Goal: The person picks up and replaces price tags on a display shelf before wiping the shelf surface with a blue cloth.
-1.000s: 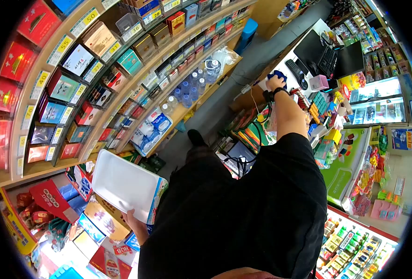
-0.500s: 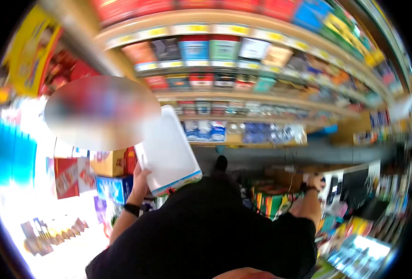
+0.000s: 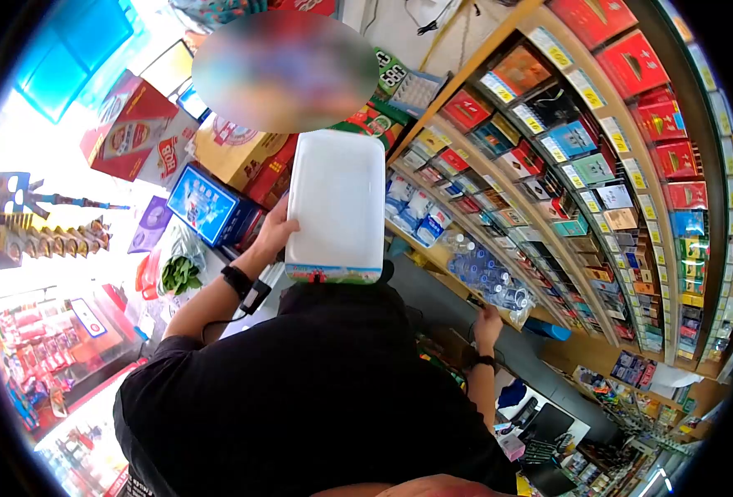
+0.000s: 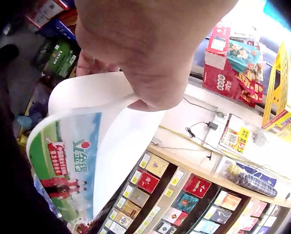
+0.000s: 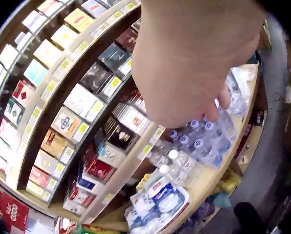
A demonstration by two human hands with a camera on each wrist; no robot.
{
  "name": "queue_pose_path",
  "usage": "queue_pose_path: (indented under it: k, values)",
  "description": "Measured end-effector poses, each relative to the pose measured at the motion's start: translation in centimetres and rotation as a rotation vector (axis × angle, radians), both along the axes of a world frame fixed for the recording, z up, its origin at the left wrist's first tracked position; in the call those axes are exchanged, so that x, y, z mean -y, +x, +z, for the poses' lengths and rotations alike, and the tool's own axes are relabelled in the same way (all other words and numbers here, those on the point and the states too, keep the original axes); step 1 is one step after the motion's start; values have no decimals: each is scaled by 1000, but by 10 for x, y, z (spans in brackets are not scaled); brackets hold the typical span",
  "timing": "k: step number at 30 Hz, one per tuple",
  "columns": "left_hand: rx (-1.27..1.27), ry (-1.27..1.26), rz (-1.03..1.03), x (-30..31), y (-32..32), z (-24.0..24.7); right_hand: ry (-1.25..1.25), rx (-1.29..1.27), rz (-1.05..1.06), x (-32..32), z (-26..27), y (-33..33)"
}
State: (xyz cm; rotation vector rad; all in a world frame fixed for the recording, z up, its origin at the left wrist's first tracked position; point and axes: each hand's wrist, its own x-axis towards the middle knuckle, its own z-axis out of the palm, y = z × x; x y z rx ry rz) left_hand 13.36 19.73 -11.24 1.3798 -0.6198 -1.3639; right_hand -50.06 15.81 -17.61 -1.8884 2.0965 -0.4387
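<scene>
My left hand [image 3: 277, 229] grips the side edge of a white plastic tray [image 3: 336, 199], thumb over the rim. The tray is held in front of my body with its hollow face up, and nothing lies in it. Along its side runs a green and blue printed picture, seen in the left wrist view. My right hand [image 3: 488, 328] hangs out to the right, fingers loosely curled. In the right wrist view it overlaps the clear water bottles [image 5: 199, 146] on the low shelf. Behind it, a dark blue cloth [image 3: 512, 393] lies on the desk.
Tall curved shelves of cigarette packs [image 3: 596, 166] rise on the right. Wrapped tissue packs [image 3: 423, 219] sit beside the bottles. At left are a blue box [image 3: 203, 203], cartons and a bag of greens [image 3: 182, 272]. A monitor [image 3: 550, 427] stands on the desk.
My view and body have turned left, away from the desk. My right hand has let go of the blue cloth and left the desk. The tray is now straight in front of me.
</scene>
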Motion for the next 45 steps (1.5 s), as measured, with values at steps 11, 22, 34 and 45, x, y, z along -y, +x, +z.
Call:
queue_pose_path:
  k: [11,22,34,45]
  values:
    - [133,-22,217,87,46,-99,263,157,41,-12,-28,77]
    - [-47,-132,17,243,66,-146,335,279,-252,-124,-25,59]
    - [918,120,-167,333,109,-284,418,237,-354,-187,-17,75]
    - [995,333,-105,286,102,-135,396,344,-127,-192,-97,22]
